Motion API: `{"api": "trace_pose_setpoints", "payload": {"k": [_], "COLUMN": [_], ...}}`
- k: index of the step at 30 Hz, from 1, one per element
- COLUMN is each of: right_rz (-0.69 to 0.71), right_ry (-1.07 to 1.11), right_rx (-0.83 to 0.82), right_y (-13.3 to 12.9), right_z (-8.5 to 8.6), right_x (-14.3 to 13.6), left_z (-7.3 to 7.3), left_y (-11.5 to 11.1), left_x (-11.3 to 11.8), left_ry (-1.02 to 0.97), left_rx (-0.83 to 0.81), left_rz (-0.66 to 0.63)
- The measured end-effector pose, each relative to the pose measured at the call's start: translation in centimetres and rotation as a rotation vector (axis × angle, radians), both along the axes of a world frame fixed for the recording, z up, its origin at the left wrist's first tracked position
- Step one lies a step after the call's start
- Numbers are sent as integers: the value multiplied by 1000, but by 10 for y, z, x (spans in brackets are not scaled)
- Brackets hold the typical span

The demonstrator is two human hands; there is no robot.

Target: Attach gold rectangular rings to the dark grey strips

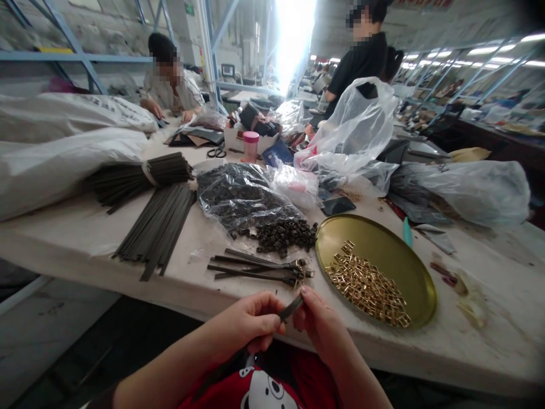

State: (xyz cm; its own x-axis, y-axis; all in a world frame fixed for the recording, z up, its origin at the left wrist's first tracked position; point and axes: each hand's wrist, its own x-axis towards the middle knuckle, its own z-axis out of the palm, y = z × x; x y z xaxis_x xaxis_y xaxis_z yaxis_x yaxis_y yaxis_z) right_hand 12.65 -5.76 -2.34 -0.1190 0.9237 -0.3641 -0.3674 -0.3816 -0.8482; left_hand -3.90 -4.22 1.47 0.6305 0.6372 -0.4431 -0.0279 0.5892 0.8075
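A dark strap (291,308) stretches between my two hands, just off the table's front edge. My left hand (258,320) pinches it between thumb and fingers, and its tail hangs down toward my lap. At the other end, my right hand (315,318) grips the strap's tip; whether a buckle is on it is hidden by the fingers. Right behind my hands lie several straps with gold buckles (259,268) on their ends. To the right, a round gold tray (374,233) holds a heap of small gold buckles (368,289).
Loose dark strips (155,227) and a tied bundle (145,177) lie at left. Small dark loops (283,236) spill from a clear plastic bag (242,196). Farther back are scissors (217,151), a pink-lidded jar (251,146) and a phone (338,205). A person (172,85) sits opposite.
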Motion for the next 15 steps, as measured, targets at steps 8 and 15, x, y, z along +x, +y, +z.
{"api": "trace_pose_setpoints", "payload": {"k": [8, 15], "right_rz": [-174, -9], "right_ry": [-524, -757], "right_rx": [262, 543], "right_y": [13, 9], "right_z": [-13, -5], "right_x": [-2, 4], "left_z": [-12, -6], "left_y": [5, 8], "left_x": [10, 14], "left_ry": [3, 154], "left_rx": [-151, -42], "left_rz": [135, 207]}}
